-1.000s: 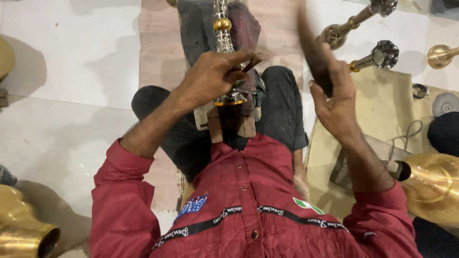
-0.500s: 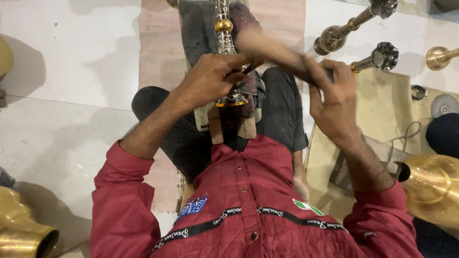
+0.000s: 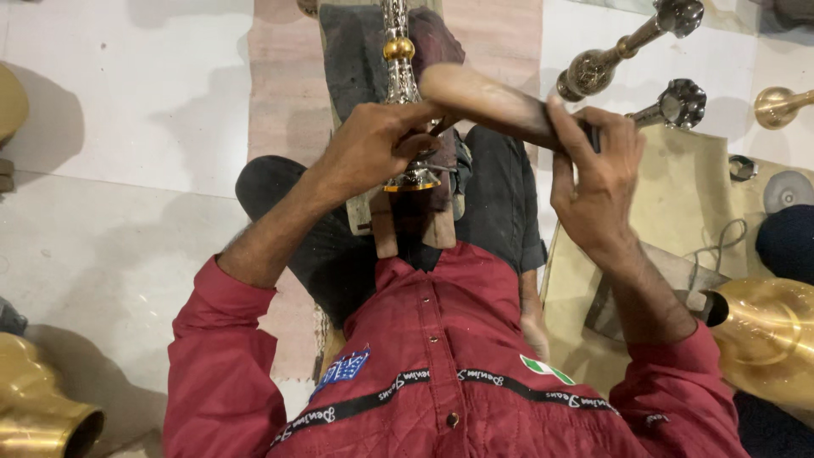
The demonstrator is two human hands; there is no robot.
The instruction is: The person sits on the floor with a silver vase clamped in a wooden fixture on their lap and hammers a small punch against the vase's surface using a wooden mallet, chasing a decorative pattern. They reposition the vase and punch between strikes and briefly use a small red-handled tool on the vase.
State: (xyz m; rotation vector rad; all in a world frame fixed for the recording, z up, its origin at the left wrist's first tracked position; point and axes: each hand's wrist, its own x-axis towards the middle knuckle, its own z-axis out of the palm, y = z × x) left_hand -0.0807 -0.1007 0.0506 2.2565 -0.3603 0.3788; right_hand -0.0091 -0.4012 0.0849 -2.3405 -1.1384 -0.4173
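The right hand (image 3: 593, 182) was clamped on a wooden mallet (image 3: 496, 106), now swung lower toward centre frame; the left hand (image 3: 373, 148) stayed closed around the brass stem (image 3: 400, 72).

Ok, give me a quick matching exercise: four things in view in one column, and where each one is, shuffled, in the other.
Things:
1. wooden mallet
2. ornate metal stem
3. large brass vessel
4. brass pot

Places:
A. bottom left corner, on the floor
B. gripped in the right hand
C. at the right edge, beside the right forearm
D. on the wooden block, steadied by the left hand

Pairs: 1-B, 2-D, 3-C, 4-A
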